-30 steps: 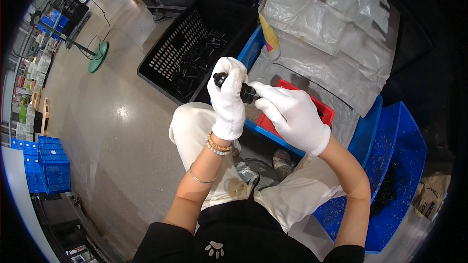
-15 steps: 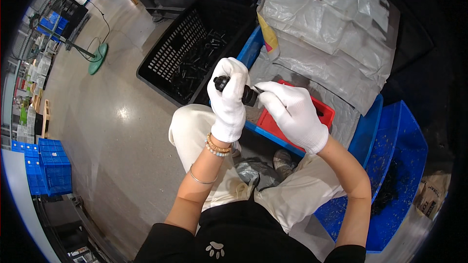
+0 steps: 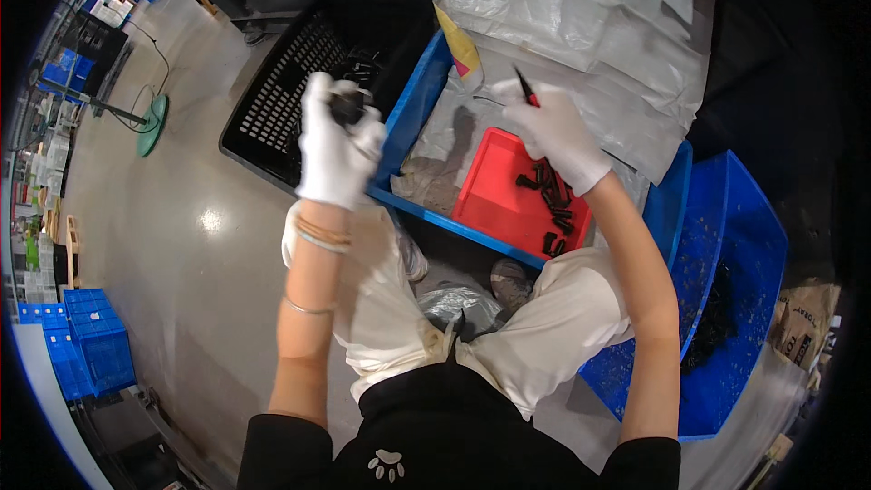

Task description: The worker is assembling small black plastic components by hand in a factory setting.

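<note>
My left hand (image 3: 336, 159), in a white glove and smeared by motion, is closed round a dark, rounded part (image 3: 347, 107). It is over the near right side of a black slatted crate (image 3: 272, 95), which holds loose black parts. My right hand (image 3: 562, 136), also gloved in white, grips a slim pointed tool (image 3: 525, 87) with a dark tip and a bit of red by the fingers. Its exact kind cannot be made out. Below that hand, a red tray (image 3: 490, 186) holds several black plastic fittings (image 3: 555, 204) along its right side.
The red tray rests in a blue bin (image 3: 413, 113) lined with grey plastic sheeting (image 3: 581, 45). To the right, another blue bin (image 3: 753, 263) contains dark scraps. Blue crates (image 3: 95, 336) stand at far left, beyond the grey floor. A silvery plastic bag (image 3: 458, 304) lies between my legs.
My hands have parted. The left has swung left toward the black crate with its part; the right has lifted up and away with the tool, uncovering the red tray. The view has shifted slightly.
</note>
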